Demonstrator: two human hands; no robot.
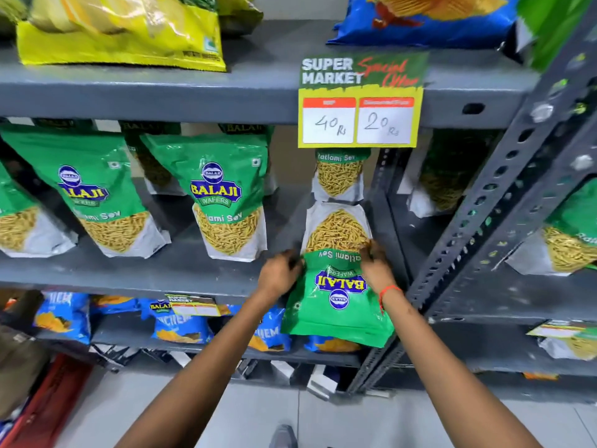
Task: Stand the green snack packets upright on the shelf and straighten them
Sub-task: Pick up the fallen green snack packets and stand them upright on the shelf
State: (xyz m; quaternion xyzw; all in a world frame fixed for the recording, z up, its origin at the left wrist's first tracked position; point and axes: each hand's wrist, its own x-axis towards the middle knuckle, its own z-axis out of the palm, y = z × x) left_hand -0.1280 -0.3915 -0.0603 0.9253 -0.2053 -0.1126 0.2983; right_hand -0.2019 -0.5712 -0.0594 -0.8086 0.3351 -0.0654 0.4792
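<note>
At lower centre, my left hand (280,270) and right hand (376,266) gripped the upside-down green packet (339,305) by its sides. It overhung the shelf (161,270) edge.

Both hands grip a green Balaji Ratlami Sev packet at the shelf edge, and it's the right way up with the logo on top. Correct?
Not quite. The head view shows the packet upside down, logo inverted, held by the left hand and right hand at the shelf edge.

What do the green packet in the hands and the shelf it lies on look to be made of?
Green packet: looks like thin glossy plastic film; it shows crinkles and bright glare, and seems to have a clear window showing the yellow snack inside. Shelf: probably metal painted matte grey; its slotted upright has rows of punched holes and bolts.
</note>
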